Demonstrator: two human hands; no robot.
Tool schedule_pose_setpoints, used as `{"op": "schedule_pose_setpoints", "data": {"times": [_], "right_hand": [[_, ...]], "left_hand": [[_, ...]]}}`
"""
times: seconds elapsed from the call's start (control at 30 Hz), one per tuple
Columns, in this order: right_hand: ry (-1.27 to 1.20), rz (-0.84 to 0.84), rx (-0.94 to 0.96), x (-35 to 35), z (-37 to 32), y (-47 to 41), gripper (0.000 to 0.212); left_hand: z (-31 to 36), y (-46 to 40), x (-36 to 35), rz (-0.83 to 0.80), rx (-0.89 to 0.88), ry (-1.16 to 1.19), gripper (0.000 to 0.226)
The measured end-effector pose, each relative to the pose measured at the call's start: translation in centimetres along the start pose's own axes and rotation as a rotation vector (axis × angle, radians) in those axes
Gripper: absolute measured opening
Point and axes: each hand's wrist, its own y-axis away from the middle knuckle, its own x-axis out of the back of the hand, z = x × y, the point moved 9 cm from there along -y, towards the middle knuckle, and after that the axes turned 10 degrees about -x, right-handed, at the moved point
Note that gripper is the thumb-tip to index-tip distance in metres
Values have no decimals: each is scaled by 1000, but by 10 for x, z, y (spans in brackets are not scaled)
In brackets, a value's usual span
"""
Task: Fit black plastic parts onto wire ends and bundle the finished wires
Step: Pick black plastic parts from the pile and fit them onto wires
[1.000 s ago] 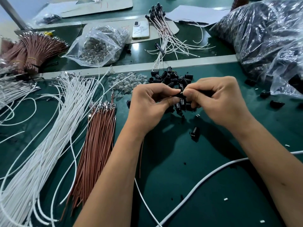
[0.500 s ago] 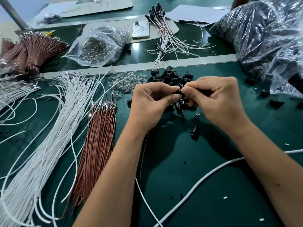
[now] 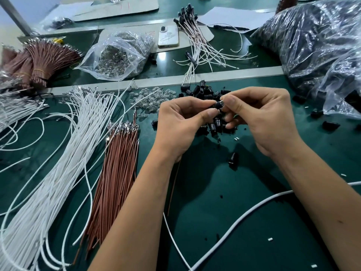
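Black plastic part (image 3: pixel 218 105) in both hands' grip above green table (image 3: pixel 244 222).

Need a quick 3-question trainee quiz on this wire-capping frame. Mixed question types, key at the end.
1. True or false: the phone lies on the near side of the grey divider strip, next to the hands.
2. Which loose wires lie closer to the left hand? A) white wires B) brown wires
3. Fill in: both hands pinch one small ____ part just above the pile of black parts.

Key
1. False: it lies beyond the strip, on cardboard.
2. B
3. black; the right hand meets it from the other side.
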Motion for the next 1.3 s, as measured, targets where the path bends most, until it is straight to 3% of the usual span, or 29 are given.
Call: {"op": "schedule_pose_setpoints", "data": {"times": [0.4, 0.8, 1.03, 1.3], "right_hand": [[-134, -53, -65, -8, 9, 3, 11], [-85, -51, -64, -9, 11, 4, 15], [-235, -90, -200, -7, 17, -1, 37], [-114, 9, -35, -2, 1, 2, 19]], "left_hand": [[1, 4, -3, 42, -3, 91, 15], [4, 7, -6, 40, -17, 70, 16], [-5, 8, -5, 122, 91, 130, 12], [-4, 7, -6, 125, 102, 186, 12]]}}
